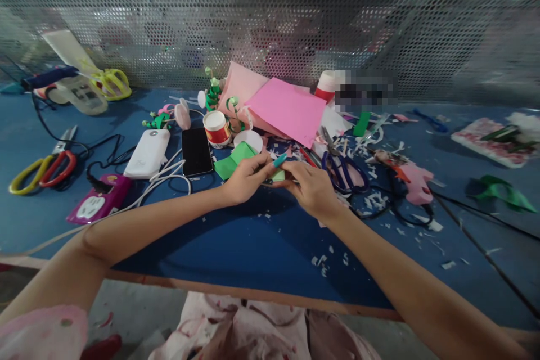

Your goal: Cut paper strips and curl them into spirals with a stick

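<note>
Both hands [282, 183] pinch green paper [277, 174] — its lower part hidden.

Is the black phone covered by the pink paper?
No, the black phone lies with its dark screen uncovered, to the left of the pink paper.

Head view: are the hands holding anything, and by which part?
The left hand and right hand hold a pale green piece by its opposite sides; fingers hide the exact grip points.
</note>
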{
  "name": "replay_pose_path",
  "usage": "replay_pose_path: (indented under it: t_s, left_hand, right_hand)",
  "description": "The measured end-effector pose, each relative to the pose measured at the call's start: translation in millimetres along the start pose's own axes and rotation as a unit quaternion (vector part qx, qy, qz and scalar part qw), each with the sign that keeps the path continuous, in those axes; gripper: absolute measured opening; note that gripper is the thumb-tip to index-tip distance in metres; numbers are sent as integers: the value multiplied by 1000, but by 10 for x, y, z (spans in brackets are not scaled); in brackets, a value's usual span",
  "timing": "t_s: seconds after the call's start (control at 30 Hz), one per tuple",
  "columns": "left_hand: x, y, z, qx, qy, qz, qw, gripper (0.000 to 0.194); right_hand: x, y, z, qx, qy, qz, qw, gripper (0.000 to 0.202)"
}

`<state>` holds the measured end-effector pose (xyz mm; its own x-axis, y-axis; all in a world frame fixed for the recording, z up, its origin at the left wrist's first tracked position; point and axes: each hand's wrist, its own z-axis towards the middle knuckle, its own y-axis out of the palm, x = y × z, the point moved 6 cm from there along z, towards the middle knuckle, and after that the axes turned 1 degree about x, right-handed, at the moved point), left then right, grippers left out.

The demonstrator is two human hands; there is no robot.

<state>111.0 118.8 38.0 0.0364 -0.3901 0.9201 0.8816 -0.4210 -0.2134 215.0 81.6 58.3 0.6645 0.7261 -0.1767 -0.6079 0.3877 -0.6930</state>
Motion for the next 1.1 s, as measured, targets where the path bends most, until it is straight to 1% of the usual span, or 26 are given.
replay_pose_path:
  t_s: [0.07,0.17,0.23,0.3,0.37,0.47,0.5,0.53,0.57,0.63,0.77,0.87,1.0,1.1]
  left_hand:
    - [-4,7,-2,-6,-1,-6,1000,34]
    - [-10,9,-4,-12,2,-6,1000,34]
    - [-12,1,-4,-10,7,-5,1000,34]
    - [-11,-17,-4,4,16,4,1000,33]
    - [-7,-43,-7,26,26,15,999,32]
    - [-16,-64,-13,48,30,30,998,32]
    - [-22,-63,-14,48,30,34,998,32]
    - [-28,-61,-14,46,30,39,998,32]
    - [-34,-61,-13,44,31,43,998,32]
    - [-38,-69,-8,39,39,46,997,31]
    - [-14,-117,10,43,65,59,995,29]
    - [2,-148,16,47,68,72,994,30]
    - [3,-117,3,23,68,85,994,31]
    - [-18,-76,-13,14,59,82,995,31]
  right_hand:
    - [0,-10,-9,14,-4,-1,1000,24]
    - [19,-16,-18,26,15,28,999,23]
    - [41,-2,-14,17,43,74,996,23]
    - [80,29,-11,1,95,146,985,26]
    - [125,84,-24,-10,166,238,957,30]
    - [172,199,-69,-15,276,364,890,31]
    - [178,228,-81,-14,301,389,870,30]
    - [182,246,-88,-11,318,405,857,30]
    - [184,251,-89,-7,327,410,851,30]
    - [191,243,-81,-2,329,407,852,32]
    - [206,242,-69,-19,321,410,854,33]
    - [218,253,-76,-21,320,416,851,33]
    - [232,217,-75,10,320,407,856,31]
    - [235,177,-78,46,330,404,852,27]
